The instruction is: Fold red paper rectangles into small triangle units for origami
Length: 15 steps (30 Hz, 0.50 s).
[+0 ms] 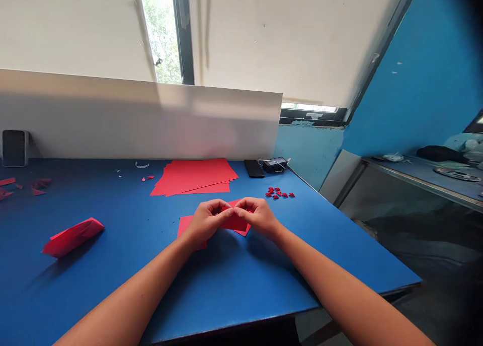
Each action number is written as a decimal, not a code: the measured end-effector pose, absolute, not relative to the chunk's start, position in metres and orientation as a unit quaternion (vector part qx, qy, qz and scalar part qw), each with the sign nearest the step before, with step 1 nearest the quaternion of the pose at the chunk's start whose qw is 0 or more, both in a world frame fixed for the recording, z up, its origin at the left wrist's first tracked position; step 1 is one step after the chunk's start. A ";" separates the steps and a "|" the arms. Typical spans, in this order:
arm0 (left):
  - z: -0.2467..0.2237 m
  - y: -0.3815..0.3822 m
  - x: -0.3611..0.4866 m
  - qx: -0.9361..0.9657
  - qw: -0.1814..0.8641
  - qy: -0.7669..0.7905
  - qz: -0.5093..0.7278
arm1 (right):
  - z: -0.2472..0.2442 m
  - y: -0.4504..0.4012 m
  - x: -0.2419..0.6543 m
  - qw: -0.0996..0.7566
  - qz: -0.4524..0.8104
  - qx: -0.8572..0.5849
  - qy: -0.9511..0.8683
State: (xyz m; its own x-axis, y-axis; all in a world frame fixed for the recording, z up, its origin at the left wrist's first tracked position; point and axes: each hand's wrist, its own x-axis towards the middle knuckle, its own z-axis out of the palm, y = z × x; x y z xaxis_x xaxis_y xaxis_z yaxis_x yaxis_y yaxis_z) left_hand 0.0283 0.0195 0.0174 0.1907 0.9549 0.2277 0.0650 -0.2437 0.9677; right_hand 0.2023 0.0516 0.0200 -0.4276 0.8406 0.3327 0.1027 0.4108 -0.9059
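Between my two hands is a small piece of red paper (234, 223), pinched along its upper edge. My left hand (210, 219) grips it with thumb and bent fingers, and my right hand (258, 216) does the same from the other side, the thumbs almost touching. What the fingers do behind the paper is hidden. Under and beside my left hand lies a flat red paper piece (184, 226) on the blue table (241, 280). Several tiny folded red triangles (278, 193) sit in a cluster beyond my right hand.
A stack of red sheets (196, 176) lies toward the back. Next to it are a black phone (253, 168) and a dark box with a white cable (274, 164). A folded red paper (73, 237) rests at left, with red scraps (39, 186) behind it. Another phone (15, 148) leans at far left.
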 end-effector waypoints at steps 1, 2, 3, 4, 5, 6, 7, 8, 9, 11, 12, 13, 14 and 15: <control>0.017 0.019 0.028 0.621 0.453 0.412 0.489 | 0.020 0.051 0.202 0.424 0.436 -0.324 -0.725; 0.016 0.019 0.028 0.621 0.449 0.413 0.492 | 0.020 0.051 0.202 0.422 0.440 -0.321 -0.724; 0.016 0.018 0.027 0.620 0.449 0.411 0.494 | 0.020 0.051 0.202 0.422 0.446 -0.319 -0.723; 0.017 0.018 0.026 0.617 0.453 0.408 0.498 | 0.020 0.051 0.202 0.421 0.452 -0.317 -0.720; 0.017 0.018 0.026 0.611 0.456 0.407 0.504 | 0.020 0.051 0.202 0.420 0.458 -0.315 -0.717; 0.018 0.019 0.026 0.601 0.458 0.409 0.512 | 0.020 0.051 0.202 0.420 0.464 -0.314 -0.714; 0.019 0.019 0.025 0.588 0.459 0.413 0.523 | 0.020 0.052 0.202 0.420 0.469 -0.314 -0.710; 0.020 0.020 0.024 0.572 0.459 0.419 0.536 | 0.020 0.053 0.202 0.421 0.475 -0.315 -0.706; 0.021 0.020 0.023 0.554 0.459 0.424 0.551 | 0.019 0.054 0.202 0.424 0.481 -0.315 -0.700; 0.021 0.023 0.020 0.514 0.462 0.430 0.581 | 0.017 0.057 0.202 0.432 0.492 -0.317 -0.686; 0.021 0.025 0.017 0.491 0.464 0.430 0.599 | 0.016 0.059 0.203 0.439 0.494 -0.320 -0.678; 0.021 0.026 0.015 0.468 0.465 0.430 0.616 | 0.014 0.062 0.204 0.448 0.494 -0.324 -0.671; 0.020 0.028 0.013 0.449 0.463 0.431 0.631 | 0.013 0.064 0.206 0.459 0.492 -0.329 -0.663; 0.020 0.029 0.011 0.438 0.459 0.433 0.640 | 0.012 0.065 0.207 0.470 0.487 -0.333 -0.657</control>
